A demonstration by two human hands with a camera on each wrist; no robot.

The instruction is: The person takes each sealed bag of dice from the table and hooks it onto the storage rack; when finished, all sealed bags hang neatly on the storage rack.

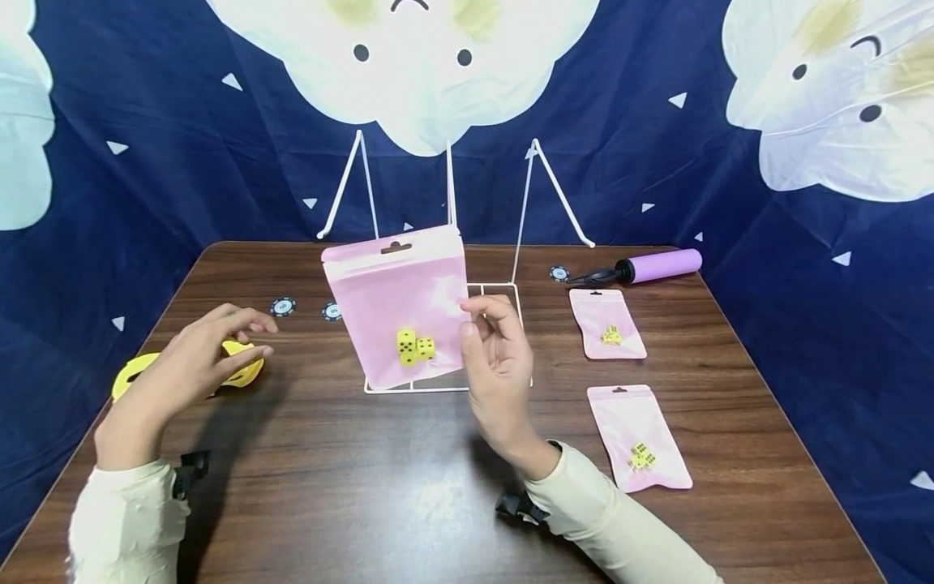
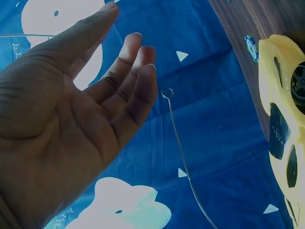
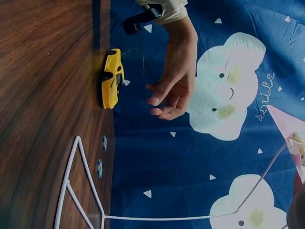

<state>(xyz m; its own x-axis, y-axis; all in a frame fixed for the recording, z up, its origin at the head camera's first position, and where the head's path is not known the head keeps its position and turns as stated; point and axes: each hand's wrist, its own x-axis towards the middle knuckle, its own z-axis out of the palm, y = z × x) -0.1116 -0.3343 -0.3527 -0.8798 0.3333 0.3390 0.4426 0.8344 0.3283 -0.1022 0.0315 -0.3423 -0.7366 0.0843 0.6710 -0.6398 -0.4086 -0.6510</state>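
My right hand [image 1: 499, 365] pinches the right edge of a pink zip bag [image 1: 387, 296] between thumb and fingers. Yellow dice [image 1: 409, 347] show through the bag's lower part, and it hangs slightly tilted above the table in front of a white wire rack [image 1: 409, 391]. In the right wrist view only a corner of the bag [image 3: 285, 120] appears at the right edge. My left hand [image 1: 186, 369] is raised at the left, fingers loosely bent and holding nothing, as the left wrist view of that hand [image 2: 81, 114] confirms. Partly behind it is a yellow toy car [image 1: 244, 371].
Two more pink bags, one farther back [image 1: 601, 307] and one nearer [image 1: 620, 410], lie at the right with yellow dice inside. Behind them is a purple hand pump [image 1: 666, 265]. Poker chips [image 1: 283, 307] lie toward the back. A blue cloth [image 1: 182, 178] hangs behind the table.
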